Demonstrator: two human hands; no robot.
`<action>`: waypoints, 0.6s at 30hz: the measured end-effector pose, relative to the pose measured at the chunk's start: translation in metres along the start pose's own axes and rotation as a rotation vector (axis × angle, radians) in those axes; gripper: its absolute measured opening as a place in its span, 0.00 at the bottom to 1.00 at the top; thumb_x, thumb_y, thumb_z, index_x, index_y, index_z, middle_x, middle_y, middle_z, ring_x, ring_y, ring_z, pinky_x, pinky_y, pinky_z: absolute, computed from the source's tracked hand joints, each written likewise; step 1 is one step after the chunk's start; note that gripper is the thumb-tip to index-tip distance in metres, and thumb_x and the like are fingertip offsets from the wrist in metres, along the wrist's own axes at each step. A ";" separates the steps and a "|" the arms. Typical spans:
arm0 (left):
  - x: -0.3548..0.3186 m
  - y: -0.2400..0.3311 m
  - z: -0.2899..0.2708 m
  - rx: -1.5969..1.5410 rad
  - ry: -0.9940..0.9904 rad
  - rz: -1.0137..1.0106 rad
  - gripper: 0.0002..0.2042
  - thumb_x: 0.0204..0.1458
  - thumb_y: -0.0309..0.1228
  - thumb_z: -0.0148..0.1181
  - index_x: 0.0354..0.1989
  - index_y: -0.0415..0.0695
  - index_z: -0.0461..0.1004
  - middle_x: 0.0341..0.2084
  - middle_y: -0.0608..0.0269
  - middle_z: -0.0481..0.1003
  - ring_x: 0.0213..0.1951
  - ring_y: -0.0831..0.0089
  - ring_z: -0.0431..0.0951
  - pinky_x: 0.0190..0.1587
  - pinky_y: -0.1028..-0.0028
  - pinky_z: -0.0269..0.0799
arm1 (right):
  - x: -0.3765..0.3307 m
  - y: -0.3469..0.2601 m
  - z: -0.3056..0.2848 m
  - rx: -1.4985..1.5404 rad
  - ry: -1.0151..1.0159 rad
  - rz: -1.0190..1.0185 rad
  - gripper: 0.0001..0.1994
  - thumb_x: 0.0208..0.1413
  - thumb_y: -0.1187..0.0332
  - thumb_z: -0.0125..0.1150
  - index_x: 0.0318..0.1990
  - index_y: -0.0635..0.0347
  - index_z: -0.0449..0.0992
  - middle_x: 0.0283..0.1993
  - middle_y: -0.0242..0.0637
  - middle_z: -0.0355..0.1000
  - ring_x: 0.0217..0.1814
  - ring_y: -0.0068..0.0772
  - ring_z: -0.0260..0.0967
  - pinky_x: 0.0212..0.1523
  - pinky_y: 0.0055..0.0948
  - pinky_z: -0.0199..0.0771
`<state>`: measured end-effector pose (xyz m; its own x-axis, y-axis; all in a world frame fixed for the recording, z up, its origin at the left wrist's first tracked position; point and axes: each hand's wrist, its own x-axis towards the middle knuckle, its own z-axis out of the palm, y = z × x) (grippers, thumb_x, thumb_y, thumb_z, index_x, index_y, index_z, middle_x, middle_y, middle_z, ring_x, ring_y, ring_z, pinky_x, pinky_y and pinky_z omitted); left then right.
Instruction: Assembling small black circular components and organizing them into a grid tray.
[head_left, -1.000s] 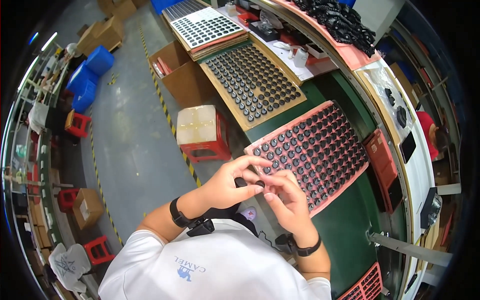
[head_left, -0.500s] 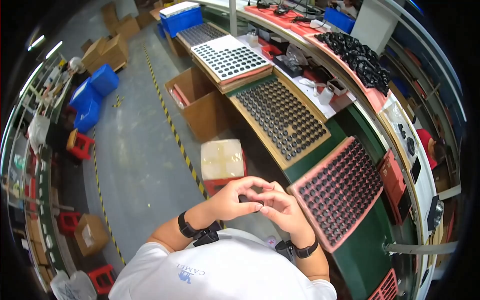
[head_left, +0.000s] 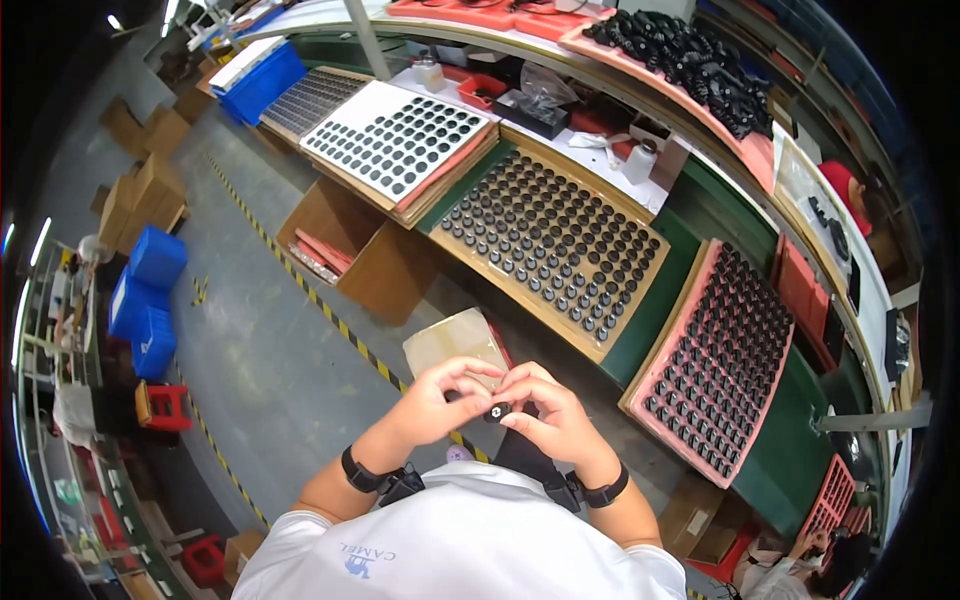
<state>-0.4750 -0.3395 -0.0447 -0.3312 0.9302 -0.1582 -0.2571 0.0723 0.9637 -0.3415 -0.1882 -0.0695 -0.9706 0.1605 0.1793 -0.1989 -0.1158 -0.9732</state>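
Observation:
Close in front of my chest, a small round black part (head_left: 497, 411) sits between my two hands. My left hand (head_left: 440, 402) pinches it from the left with thumb and bent fingers. From the other side my right hand (head_left: 548, 415) grips it with fingertips and thumb. Its face shows a pale mark in the middle, too small to make out. Ahead to the right lies a pink tray (head_left: 652, 385) filled with rows of black knob-like parts. Beyond my hands, a brown tray (head_left: 515, 290) carries rows of round black pieces with shiny rims.
Farther left, a white sheet (head_left: 345, 103) with black discs tops a stack of trays. A cardboard box (head_left: 395, 270) and a covered stool (head_left: 455, 342) stand before the green bench (head_left: 625, 345). Another person (head_left: 800, 570) works beside a red grid tray (head_left: 832, 495) at lower right.
My view has swung to the right, so the bench and trays appear shifted. My hands still hold the black part, and its marked face now shows. The other person's hands have come into view.

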 end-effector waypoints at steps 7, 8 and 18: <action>0.075 -0.007 -0.090 -0.465 0.203 -0.100 0.09 0.58 0.31 0.48 0.43 0.40 0.68 0.19 0.67 0.68 0.14 0.84 0.56 0.18 0.80 0.53 | 0.063 0.068 -0.064 0.384 0.133 0.131 0.12 0.54 0.79 0.55 0.46 0.65 0.71 0.44 0.35 0.70 0.45 0.23 0.67 0.45 0.24 0.67; 0.083 -0.016 -0.105 -0.616 0.270 -0.134 0.09 0.58 0.31 0.47 0.42 0.40 0.68 0.19 0.68 0.67 0.14 0.84 0.56 0.18 0.80 0.53 | 0.073 0.079 -0.069 0.362 0.104 0.159 0.13 0.55 0.81 0.53 0.49 0.65 0.69 0.44 0.36 0.70 0.49 0.24 0.67 0.47 0.23 0.67; 0.153 -0.023 -0.265 -0.755 0.221 -0.152 0.05 0.57 0.30 0.49 0.36 0.42 0.69 0.21 0.66 0.68 0.13 0.83 0.58 0.19 0.80 0.55 | 0.191 0.133 -0.056 -0.050 0.339 0.197 0.09 0.54 0.77 0.56 0.44 0.64 0.73 0.39 0.32 0.71 0.40 0.19 0.67 0.41 0.20 0.68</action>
<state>-0.7604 -0.2940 -0.1480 -0.3945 0.8315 -0.3912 -0.8329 -0.1437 0.5344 -0.5458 -0.1185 -0.1726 -0.8879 0.4559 -0.0617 0.0022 -0.1298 -0.9915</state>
